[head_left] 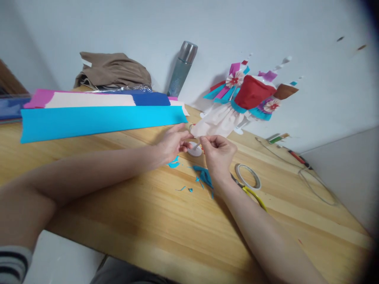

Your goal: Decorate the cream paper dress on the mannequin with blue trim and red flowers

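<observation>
My right hand [219, 152] pinches the lower edge of the pale skirt [217, 120] of a small paper-dressed figure with a red top [256, 92]. Just left of it, my left hand [176, 144] has its fingers apart and slightly curled, and nothing shows in its grasp. Between the hands, a white round disc [194, 149] lies at the foot of a thin pale stem. Blue paper scraps [203, 175] lie on the wooden table below my hands.
Long crepe paper pieces [97, 122] lie at the left, with a brown cloth [115, 71] and a bottle [182, 69] behind. A tape roll [248, 176], yellow-handled scissors [255, 197], a cable [314, 185] and a red-black tool [299, 158] lie at the right.
</observation>
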Motion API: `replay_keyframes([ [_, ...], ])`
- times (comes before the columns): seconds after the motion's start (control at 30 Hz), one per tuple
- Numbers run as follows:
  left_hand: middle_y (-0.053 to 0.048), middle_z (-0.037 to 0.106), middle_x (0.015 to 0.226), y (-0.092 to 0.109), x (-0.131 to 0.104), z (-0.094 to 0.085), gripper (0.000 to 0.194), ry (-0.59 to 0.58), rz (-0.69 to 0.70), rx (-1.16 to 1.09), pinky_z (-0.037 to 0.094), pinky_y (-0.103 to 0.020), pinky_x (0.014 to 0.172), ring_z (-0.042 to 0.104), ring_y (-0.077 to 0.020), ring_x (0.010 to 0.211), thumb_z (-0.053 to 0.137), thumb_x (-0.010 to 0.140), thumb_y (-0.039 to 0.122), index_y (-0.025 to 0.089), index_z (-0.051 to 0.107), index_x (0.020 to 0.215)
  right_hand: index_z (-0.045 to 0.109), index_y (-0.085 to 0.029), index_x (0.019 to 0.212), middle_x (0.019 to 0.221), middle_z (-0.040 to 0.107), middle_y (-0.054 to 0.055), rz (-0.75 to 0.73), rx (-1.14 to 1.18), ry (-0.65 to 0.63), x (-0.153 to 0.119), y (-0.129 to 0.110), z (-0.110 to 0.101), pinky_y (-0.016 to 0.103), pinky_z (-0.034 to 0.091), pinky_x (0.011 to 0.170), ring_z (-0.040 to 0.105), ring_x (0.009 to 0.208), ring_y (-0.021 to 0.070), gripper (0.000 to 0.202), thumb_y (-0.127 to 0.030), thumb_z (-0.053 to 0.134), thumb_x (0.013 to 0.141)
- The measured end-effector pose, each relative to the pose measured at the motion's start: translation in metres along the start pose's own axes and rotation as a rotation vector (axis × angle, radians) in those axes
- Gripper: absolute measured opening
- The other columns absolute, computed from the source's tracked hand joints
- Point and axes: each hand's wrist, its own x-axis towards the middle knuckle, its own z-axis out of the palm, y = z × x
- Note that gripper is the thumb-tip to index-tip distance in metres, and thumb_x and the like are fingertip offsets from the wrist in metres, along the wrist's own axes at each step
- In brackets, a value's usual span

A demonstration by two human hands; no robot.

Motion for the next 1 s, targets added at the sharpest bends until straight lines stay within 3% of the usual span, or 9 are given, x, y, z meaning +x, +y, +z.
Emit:
replay_keyframes([
  [0.1, 0.001, 0.067, 0.077, -0.001, -0.002, 0.001, 0.061, -0.007, 0.006, 0.017, 0.035, -0.02, 0.048, 0.053, -0.0074, 0.049, 0.058, 0.088, 0.008, 0.019, 0.039, 0.145, 0.064, -0.02, 0.066, 0.052, 0.045, -0.003, -0.018, 0.002, 0.015, 0.001, 0.0, 0.001, 0.03, 0.028, 0.052, 0.037, 0.051, 0.0134, 0.017, -0.035, 0.064, 0.075],
  [0.23, -0.001, 0.069, 0.081, -0.001, -0.001, 0.0, 0.055, 0.019, 0.001, 0.117, 0.035, -0.022, 0.05, 0.051, -0.0078, 0.048, 0.053, 0.088, 0.006, 0.018, 0.045, 0.14, 0.063, -0.02, 0.064, 0.05, 0.044, -0.004, -0.042, 0.041, 0.055, 0.0, 0.0, 0.0, 0.028, 0.027, 0.049, 0.036, 0.049, 0.0119, 0.018, -0.036, 0.065, 0.072],
  [0.4, -0.001, 0.066, 0.072, 0.024, 0.004, -0.011, 0.041, 0.175, 0.119, 0.658, 0.027, -0.024, 0.049, 0.044, -0.0075, 0.044, 0.056, 0.084, 0.006, 0.012, 0.055, 0.124, 0.063, -0.02, 0.062, 0.047, 0.038, -0.007, -0.053, 0.108, 0.049, -0.005, -0.01, -0.006, 0.026, 0.024, 0.047, 0.031, 0.047, 0.009, 0.022, -0.039, 0.068, 0.069],
  [0.5, -0.002, 0.06, 0.055, 0.049, -0.001, -0.017, 0.007, -0.041, -0.023, 1.149, 0.026, -0.023, 0.05, 0.045, -0.009, 0.045, 0.062, 0.079, 0.006, 0.01, 0.067, 0.082, 0.063, -0.02, 0.061, 0.047, 0.037, -0.008, -0.013, 0.153, -0.008, -0.007, -0.015, -0.01, 0.025, 0.026, 0.048, 0.03, 0.047, 0.0082, 0.022, -0.04, 0.069, 0.068],
  [0.57, -0.002, 0.057, 0.048, 0.061, -0.008, -0.018, 0.013, -0.184, -0.147, 1.365, 0.027, -0.023, 0.051, 0.046, -0.0104, 0.047, 0.064, 0.077, 0.004, 0.012, 0.066, 0.066, 0.064, -0.02, 0.061, 0.047, 0.04, -0.008, 0.021, 0.185, -0.04, -0.008, -0.017, -0.012, 0.025, 0.029, 0.049, 0.032, 0.047, 0.0081, 0.021, -0.039, 0.07, 0.067],
  [0.63, 0.0, 0.052, 0.043, 0.067, -0.014, -0.016, 0.017, -0.23, -0.099, 1.452, 0.027, -0.022, 0.051, 0.045, -0.01, 0.046, 0.066, 0.074, 0.002, 0.014, 0.065, 0.062, 0.064, -0.02, 0.06, 0.047, 0.043, -0.007, 0.057, 0.231, -0.04, -0.007, -0.018, -0.015, 0.026, 0.029, 0.048, 0.033, 0.046, 0.0081, 0.021, -0.039, 0.072, 0.064],
  [0.73, 0.002, 0.053, 0.045, 0.063, -0.016, -0.011, 0.012, -0.273, 0.019, 1.387, 0.03, -0.022, 0.049, 0.046, -0.0102, 0.045, 0.067, 0.074, 0.003, 0.014, 0.067, 0.07, 0.061, -0.021, 0.056, 0.045, 0.041, -0.007, 0.128, 0.307, -0.017, -0.005, -0.018, -0.018, 0.026, 0.024, 0.045, 0.03, 0.043, 0.008, 0.022, -0.038, 0.074, 0.061],
  [0.83, 0.001, 0.054, 0.048, 0.051, -0.012, -0.008, 0.007, -0.246, -0.009, 1.233, 0.033, -0.023, 0.048, 0.049, -0.012, 0.045, 0.07, 0.077, 0.008, 0.014, 0.069, 0.079, 0.062, -0.021, 0.057, 0.046, 0.043, -0.006, 0.163, 0.304, -0.01, -0.001, -0.017, -0.019, 0.026, 0.024, 0.046, 0.032, 0.044, 0.0089, 0.017, -0.033, 0.073, 0.061],
  [1.0, 0.0, 0.054, 0.054, 0.025, -0.001, -0.007, 0.009, -0.066, -0.093, 0.641, 0.033, -0.021, 0.046, 0.047, -0.0093, 0.046, 0.064, 0.082, 0.006, 0.014, 0.062, 0.078, 0.065, -0.021, 0.061, 0.049, 0.045, -0.005, 0.118, 0.206, -0.021, 0.002, -0.013, -0.015, 0.027, 0.029, 0.049, 0.035, 0.047, 0.0101, 0.012, -0.03, 0.071, 0.067],
])
